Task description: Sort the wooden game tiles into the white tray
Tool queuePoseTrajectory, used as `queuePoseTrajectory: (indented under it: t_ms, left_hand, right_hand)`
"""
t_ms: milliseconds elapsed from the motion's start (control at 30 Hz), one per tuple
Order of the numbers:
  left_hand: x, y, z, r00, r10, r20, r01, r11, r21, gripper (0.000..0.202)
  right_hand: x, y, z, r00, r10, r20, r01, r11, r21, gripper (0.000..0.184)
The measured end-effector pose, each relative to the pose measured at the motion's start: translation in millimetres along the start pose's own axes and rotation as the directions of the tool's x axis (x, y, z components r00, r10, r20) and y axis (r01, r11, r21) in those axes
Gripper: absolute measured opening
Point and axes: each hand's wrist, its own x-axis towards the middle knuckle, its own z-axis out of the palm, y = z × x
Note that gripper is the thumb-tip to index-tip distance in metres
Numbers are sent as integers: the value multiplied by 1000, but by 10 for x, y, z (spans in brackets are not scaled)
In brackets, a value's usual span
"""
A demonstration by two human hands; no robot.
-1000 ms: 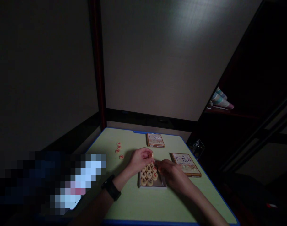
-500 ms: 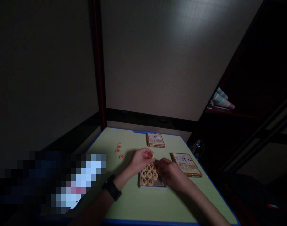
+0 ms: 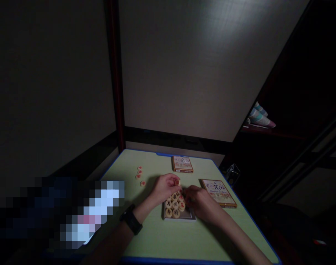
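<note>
Between the thumb and fingers of my left hand (image 3: 165, 187) is a round wooden Chinese chess piece (image 3: 177, 182), held just above the far end of an open box tray (image 3: 186, 215). Several pale pieces (image 3: 175, 204) with black or red characters lie in the tray, filling its left and middle part. My right hand (image 3: 199, 200) is over the tray's right side with its fingers curled inward. Whatever its fingertips may hold is hidden behind the hand. Dark bare tray floor shows at the near right corner.
Several loose red-marked pieces (image 3: 138, 176) lie on the green table (image 3: 157, 239) at the left. One printed box lid (image 3: 182, 162) sits at the back, another flat printed box (image 3: 216, 191) at the right. A blurred bright patch (image 3: 99, 206) covers the left edge.
Almost nothing differs. Both hands stay at the tray, my left still gripping the piece; the view has shifted very slightly.
</note>
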Motion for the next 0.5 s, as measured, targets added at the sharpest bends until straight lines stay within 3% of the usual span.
queuePoseTrajectory:
  t_ms: [333, 500]
  left_hand:
    - [-17, 19, 10, 1000, -14, -19, 15, 1000, 11, 27]
    - [-24, 9, 7, 999, 40, -32, -36, 993, 115, 31]
  right_hand:
    - [-2, -18, 45, 999, 39, 15, -37, 993, -109, 19]
    - [-20, -10, 2, 998, 26, -51, -27, 1000, -7, 16]
